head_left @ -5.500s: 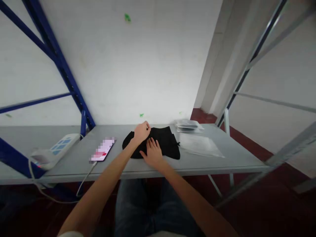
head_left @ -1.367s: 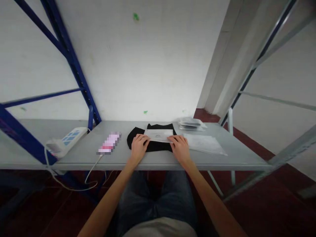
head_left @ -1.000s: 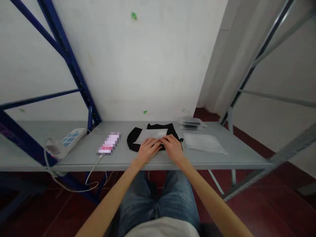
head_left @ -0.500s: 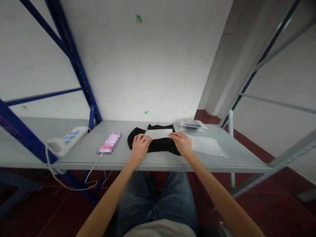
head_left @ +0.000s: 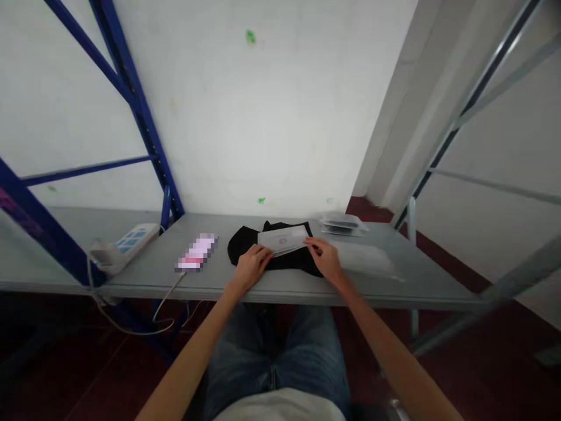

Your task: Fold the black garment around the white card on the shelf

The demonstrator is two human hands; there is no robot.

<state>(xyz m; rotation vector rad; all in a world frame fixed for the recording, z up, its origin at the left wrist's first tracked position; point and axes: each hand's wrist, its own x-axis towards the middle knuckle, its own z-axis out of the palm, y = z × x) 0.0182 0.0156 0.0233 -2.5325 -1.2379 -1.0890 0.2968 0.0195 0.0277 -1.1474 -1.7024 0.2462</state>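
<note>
A white rectangular packet (head_left: 283,240) with a small round mark lies over black cloth (head_left: 287,261) near the middle of the grey table. At its lower left corner, my left hand (head_left: 254,263) has its fingers pressed together on the edge. My right hand (head_left: 323,255) pinches the packet's right end between thumb and fingers. The packet looks slightly fanned along its lower edge, like folded layers. Just right of my right hand lies a flat translucent bag (head_left: 368,259).
Several stacked clear packets (head_left: 342,223) sit at the table's back right. On the left are a blurred-out phone (head_left: 197,252) with a cable and a white power strip (head_left: 134,242). Blue posts (head_left: 149,126) and grey posts flank the grey table (head_left: 280,296).
The white packet has tilted, its right end higher, and its face with the round mark now shows. My left hand has shifted slightly down, and my right fingers have curled more.
</note>
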